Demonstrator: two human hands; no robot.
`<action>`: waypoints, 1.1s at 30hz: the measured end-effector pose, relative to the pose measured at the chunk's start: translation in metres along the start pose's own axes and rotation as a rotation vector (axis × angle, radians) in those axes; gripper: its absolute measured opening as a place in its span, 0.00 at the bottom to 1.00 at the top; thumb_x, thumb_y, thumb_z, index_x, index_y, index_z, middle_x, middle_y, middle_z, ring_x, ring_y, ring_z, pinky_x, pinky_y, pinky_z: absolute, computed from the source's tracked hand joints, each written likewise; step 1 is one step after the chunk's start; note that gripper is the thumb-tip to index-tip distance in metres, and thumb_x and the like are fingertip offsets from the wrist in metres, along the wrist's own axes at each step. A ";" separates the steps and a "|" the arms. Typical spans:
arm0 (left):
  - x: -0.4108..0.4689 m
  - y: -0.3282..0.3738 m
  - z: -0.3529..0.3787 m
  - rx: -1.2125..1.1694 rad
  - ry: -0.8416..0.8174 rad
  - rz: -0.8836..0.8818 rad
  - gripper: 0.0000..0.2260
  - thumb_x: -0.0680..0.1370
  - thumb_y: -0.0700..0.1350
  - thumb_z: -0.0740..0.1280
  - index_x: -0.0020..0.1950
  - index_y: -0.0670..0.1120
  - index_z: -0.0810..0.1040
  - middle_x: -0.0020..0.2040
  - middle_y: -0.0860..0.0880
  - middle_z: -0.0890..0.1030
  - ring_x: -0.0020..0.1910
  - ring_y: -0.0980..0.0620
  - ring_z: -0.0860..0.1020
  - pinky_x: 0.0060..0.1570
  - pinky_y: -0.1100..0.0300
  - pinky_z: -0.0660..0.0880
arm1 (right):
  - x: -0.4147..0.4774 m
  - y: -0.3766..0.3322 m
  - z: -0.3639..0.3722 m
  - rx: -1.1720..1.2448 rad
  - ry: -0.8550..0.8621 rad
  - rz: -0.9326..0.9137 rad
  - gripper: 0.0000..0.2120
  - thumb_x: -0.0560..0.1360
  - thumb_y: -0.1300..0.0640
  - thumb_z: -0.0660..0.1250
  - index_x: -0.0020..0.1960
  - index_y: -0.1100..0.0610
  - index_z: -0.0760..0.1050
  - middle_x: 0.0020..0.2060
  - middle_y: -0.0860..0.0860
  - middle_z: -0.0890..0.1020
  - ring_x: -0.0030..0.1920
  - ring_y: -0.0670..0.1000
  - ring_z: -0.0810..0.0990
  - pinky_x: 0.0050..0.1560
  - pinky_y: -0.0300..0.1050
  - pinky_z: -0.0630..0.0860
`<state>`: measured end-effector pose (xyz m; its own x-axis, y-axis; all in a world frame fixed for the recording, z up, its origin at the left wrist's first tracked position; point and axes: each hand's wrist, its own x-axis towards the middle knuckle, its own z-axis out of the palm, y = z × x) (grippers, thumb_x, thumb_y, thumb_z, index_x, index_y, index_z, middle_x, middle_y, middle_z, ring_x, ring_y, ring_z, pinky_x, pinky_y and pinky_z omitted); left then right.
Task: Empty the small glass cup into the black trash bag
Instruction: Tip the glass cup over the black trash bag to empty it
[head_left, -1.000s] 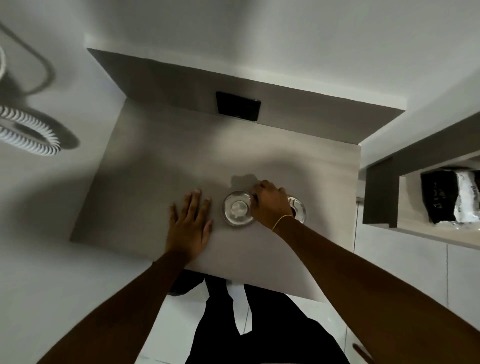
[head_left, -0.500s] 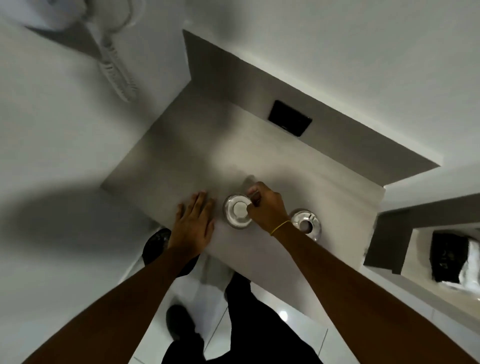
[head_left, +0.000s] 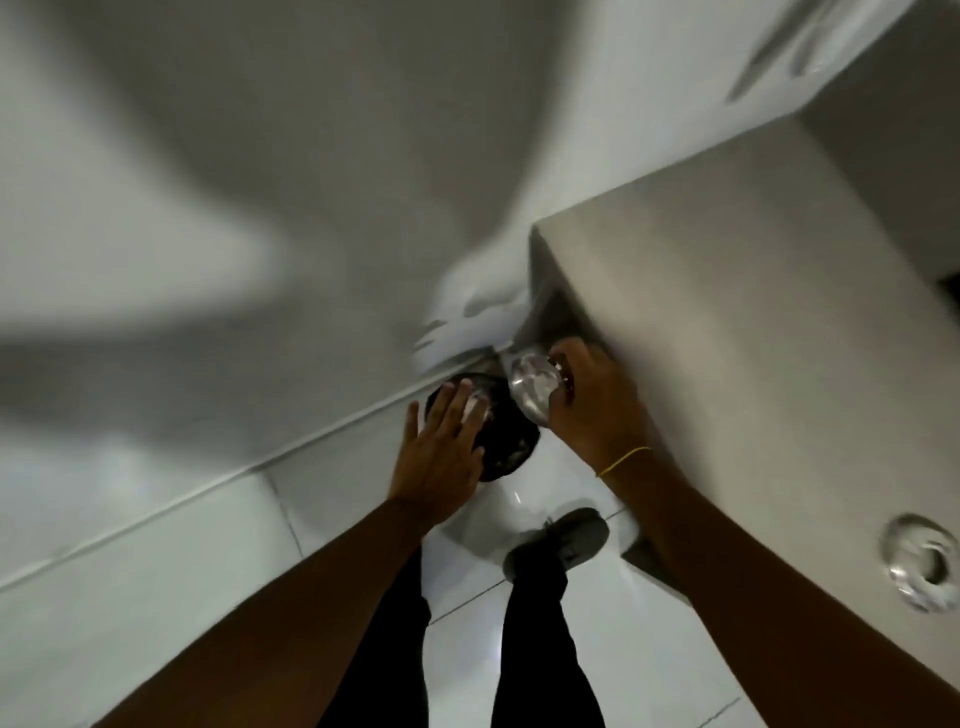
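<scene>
Now the right hand (head_left: 592, 410) grips the small glass cup (head_left: 532, 387), tipped on its side just off the corner of the grey counter (head_left: 753, 322), above the black trash bag (head_left: 498, 441) on the white tiled floor (head_left: 208, 545); the left hand (head_left: 439, 447) hovers flat, fingers spread, partly covering the bag's round mouth; a second glass (head_left: 922, 566) sits on the counter, well apart; blur softens everything.
</scene>
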<state>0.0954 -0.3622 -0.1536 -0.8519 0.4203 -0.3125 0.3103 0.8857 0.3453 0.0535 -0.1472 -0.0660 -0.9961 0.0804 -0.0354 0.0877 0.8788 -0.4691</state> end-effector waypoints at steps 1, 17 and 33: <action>-0.001 -0.013 0.008 -0.009 0.001 -0.014 0.32 0.85 0.54 0.59 0.88 0.49 0.51 0.89 0.44 0.49 0.88 0.42 0.46 0.83 0.31 0.51 | 0.005 0.000 0.023 -0.066 -0.050 -0.037 0.22 0.71 0.65 0.69 0.62 0.51 0.74 0.54 0.58 0.82 0.47 0.63 0.85 0.42 0.45 0.76; -0.031 -0.149 0.206 -0.154 -0.058 -0.143 0.38 0.82 0.44 0.64 0.87 0.51 0.46 0.89 0.44 0.40 0.87 0.43 0.39 0.84 0.31 0.47 | 0.043 0.066 0.328 -0.900 -0.673 -0.543 0.46 0.78 0.67 0.69 0.87 0.58 0.45 0.70 0.66 0.74 0.43 0.60 0.86 0.34 0.51 0.74; -0.036 -0.160 0.234 -0.164 -0.097 -0.124 0.38 0.81 0.44 0.65 0.87 0.52 0.48 0.89 0.43 0.41 0.87 0.43 0.40 0.84 0.31 0.49 | 0.054 0.077 0.345 -1.022 -0.770 -0.637 0.46 0.77 0.70 0.69 0.87 0.55 0.50 0.63 0.60 0.76 0.48 0.58 0.84 0.40 0.48 0.81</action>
<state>0.1748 -0.4733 -0.4047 -0.8322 0.3346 -0.4421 0.1269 0.8912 0.4356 0.0040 -0.2376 -0.4084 -0.5924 -0.4301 -0.6812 -0.7319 0.6408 0.2318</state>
